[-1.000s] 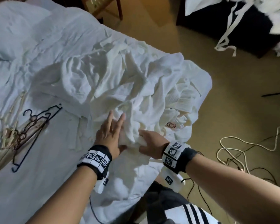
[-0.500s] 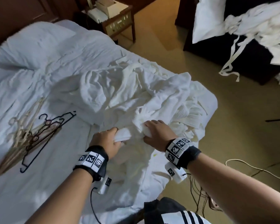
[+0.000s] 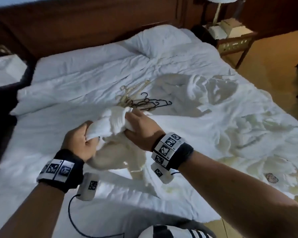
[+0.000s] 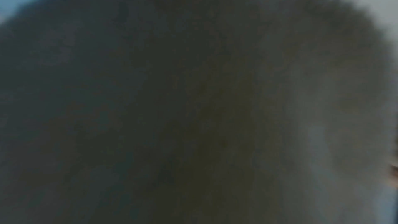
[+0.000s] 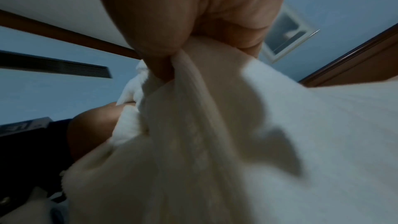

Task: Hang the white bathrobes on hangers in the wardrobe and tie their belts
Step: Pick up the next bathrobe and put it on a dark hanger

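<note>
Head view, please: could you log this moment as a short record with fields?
left hand: left hand grips one end of the bunched bathrobe
right hand: right hand grips the other end
bathrobe state: lifted above the bed, not on a hanger
hangers: hangers piled on the bed beyond the hands
other bathrobes: crumpled pile at right

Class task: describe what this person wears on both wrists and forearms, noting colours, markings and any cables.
Both forearms are bare, with no sleeves. Each wrist carries a black band faced with white tiles bearing black square-patterned markers. Under each wrist hangs a small white box with its own marker. A thin black cable runs from the left box.
</note>
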